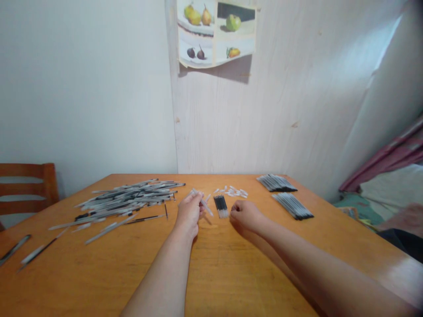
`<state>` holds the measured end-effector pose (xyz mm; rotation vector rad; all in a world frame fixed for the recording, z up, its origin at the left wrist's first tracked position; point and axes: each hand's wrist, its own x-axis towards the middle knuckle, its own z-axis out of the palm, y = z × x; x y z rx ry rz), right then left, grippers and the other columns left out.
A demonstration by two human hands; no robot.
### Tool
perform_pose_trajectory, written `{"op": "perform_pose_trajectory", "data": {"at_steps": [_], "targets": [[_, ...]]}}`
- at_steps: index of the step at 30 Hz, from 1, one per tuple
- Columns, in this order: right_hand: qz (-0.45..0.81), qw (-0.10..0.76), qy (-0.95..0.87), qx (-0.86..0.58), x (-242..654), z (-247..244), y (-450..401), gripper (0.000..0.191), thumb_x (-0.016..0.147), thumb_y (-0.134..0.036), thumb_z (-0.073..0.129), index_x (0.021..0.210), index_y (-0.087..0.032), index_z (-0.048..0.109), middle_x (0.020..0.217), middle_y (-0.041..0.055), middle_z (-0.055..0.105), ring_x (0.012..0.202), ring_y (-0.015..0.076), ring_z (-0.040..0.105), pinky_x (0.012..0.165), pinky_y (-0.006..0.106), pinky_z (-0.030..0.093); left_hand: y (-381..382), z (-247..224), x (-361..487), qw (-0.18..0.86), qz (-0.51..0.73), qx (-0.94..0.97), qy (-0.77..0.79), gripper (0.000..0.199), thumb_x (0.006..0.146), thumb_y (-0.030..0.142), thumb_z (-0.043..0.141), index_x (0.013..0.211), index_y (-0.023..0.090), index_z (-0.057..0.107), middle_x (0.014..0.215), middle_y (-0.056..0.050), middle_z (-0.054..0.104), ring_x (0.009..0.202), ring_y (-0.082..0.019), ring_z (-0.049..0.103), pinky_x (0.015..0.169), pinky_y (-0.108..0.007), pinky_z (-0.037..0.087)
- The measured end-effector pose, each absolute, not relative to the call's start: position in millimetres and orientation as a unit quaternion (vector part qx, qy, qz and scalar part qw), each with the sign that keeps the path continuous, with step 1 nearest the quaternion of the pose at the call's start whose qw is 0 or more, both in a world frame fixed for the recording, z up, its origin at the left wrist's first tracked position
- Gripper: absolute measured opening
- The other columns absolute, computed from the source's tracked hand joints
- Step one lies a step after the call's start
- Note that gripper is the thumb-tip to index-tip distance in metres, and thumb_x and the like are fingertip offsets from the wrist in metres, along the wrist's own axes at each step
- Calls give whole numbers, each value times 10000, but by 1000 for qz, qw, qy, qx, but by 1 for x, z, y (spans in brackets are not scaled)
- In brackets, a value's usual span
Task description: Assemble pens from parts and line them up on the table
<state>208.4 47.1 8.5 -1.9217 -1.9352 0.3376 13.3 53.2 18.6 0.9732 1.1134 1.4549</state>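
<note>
My left hand [191,213] is closed around a clear, pale pen barrel [206,207], which slants down to the right from between thumb and fingers. My right hand [245,215] has its fingers curled together just above the table, and whatever may be in them is hidden. Between the hands lies a neat row of black-and-clear pen refills [220,206], close to the right fingertips. Behind that row, small whitish plastic caps [235,192] are scattered in a loose heap.
A big jumbled pile of pen parts [128,200] covers the table's left side. Loose refills and a pen [15,248] lie nearer at left. Two flat stacks of pens, a far stack [276,183] and a nearer stack [293,206], sit at right. A chair [26,189] stands at left.
</note>
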Motion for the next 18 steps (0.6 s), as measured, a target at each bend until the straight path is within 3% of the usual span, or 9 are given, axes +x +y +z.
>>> {"op": "perform_pose_trajectory", "data": {"at_steps": [4, 9, 18], "targets": [[127, 157, -676, -709, 194, 7, 60, 194, 746, -276, 580, 725, -150, 726, 679, 67, 683, 627, 163, 595, 522, 243, 326, 52, 20, 14, 510, 599, 407, 463, 342, 731, 470, 659, 827, 142, 649, 659, -13, 606, 507, -58, 462, 483, -178, 316], [115, 123, -650, -741, 182, 7, 71, 304, 738, -370, 614, 889, -143, 749, 848, 132, 729, 748, 226, 660, 565, 260, 395, 52, 20, 15, 508, 599, 410, 464, 315, 706, 454, 685, 759, 152, 616, 629, -4, 594, 497, -59, 463, 487, -179, 316], [102, 86, -640, -757, 178, 8, 77, 327, 744, -345, 582, 948, -156, 755, 894, 164, 734, 822, 275, 694, 620, 304, 468, 52, 19, 17, 512, 608, 401, 455, 320, 702, 456, 693, 731, 145, 625, 617, -11, 596, 491, -60, 463, 498, -182, 327]]}}
